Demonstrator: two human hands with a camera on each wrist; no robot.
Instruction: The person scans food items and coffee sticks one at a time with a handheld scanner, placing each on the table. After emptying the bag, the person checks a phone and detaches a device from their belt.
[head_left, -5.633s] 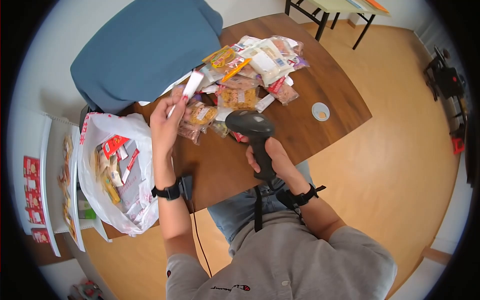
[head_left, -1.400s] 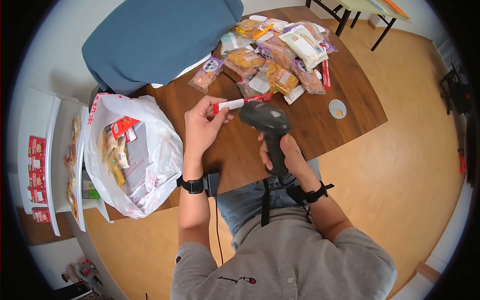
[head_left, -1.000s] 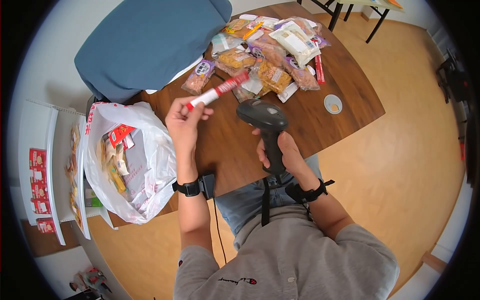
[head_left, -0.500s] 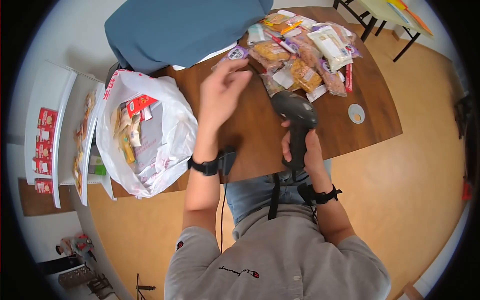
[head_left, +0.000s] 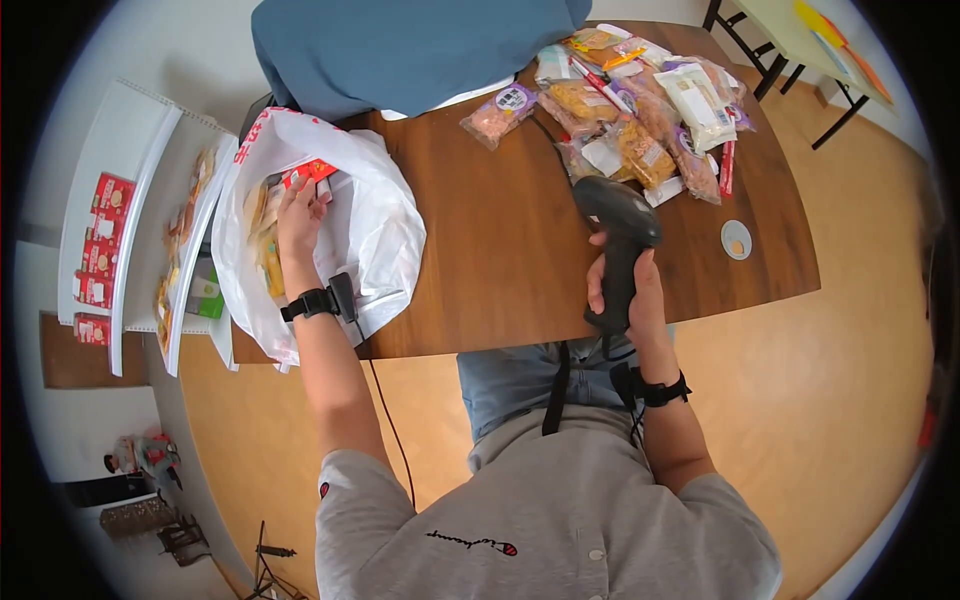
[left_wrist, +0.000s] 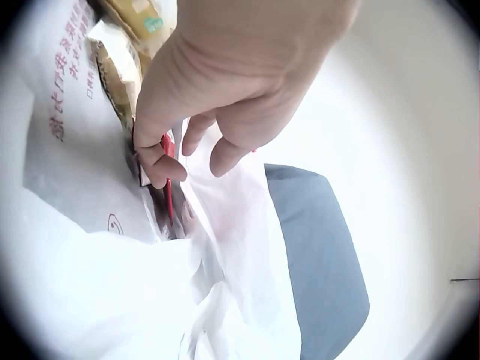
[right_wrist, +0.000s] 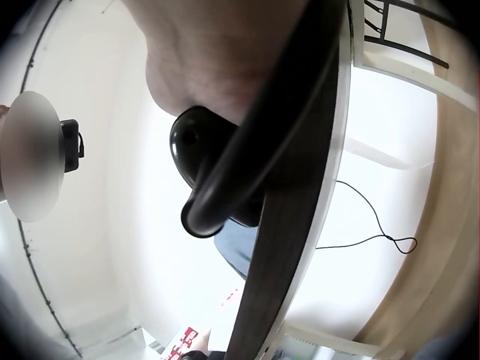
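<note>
My left hand [head_left: 300, 220] reaches into the mouth of a white plastic bag [head_left: 385, 235] at the table's left. Its fingertips are right at a red packet [head_left: 318, 170], beside other yellow and tan packets. In the left wrist view, the fingers are bent and spread apart next to a red edge [left_wrist: 168, 199]. The right hand [head_left: 648, 300] grips the handle of a black barcode scanner [head_left: 620, 225], held over the table's front part. A red-and-white stick packet [head_left: 600, 85] lies on top of the heap of snack packets [head_left: 645, 150].
One pink snack packet [head_left: 495, 122] lies apart, left of the heap. A round lid-like disc [head_left: 736, 240] sits near the right edge. Behind the bag stands a blue cloth-covered object [head_left: 420, 60]. Shelves with red boxes [head_left: 105, 240] are at the left.
The left hand has let go of the red-and-white stick packet, which now lies on the heap, and has moved left into the bag. The right hand keeps its grip on the scanner.
</note>
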